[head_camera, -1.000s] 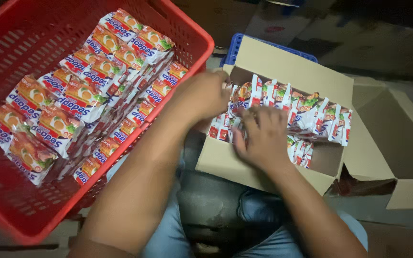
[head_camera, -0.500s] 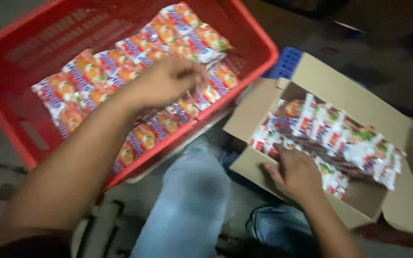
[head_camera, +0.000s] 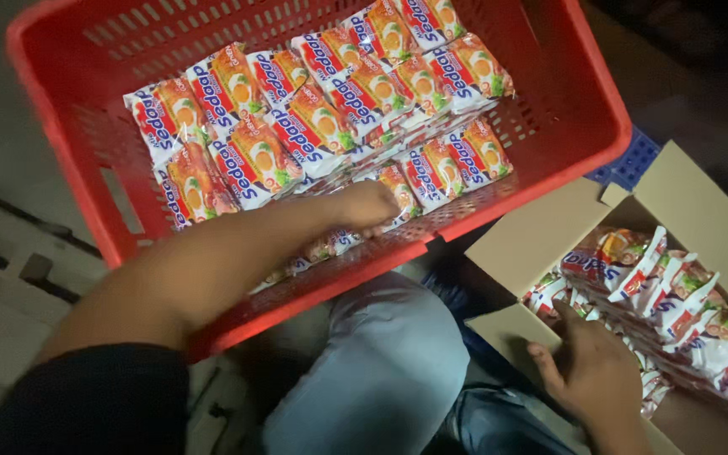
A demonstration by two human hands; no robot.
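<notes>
Here, glossy orange-white noodle packets (head_camera: 313,126), left hand (head_camera: 368,206) closed on one, right hand (head_camera: 591,371) open.

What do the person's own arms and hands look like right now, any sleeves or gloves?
Both hands are bare, no gloves, rings or watch visible. The left hand has a bare forearm, with a dark sleeve pushed up near the elbow. The right hand shows a bare wrist; no sleeve is in view there.
</notes>
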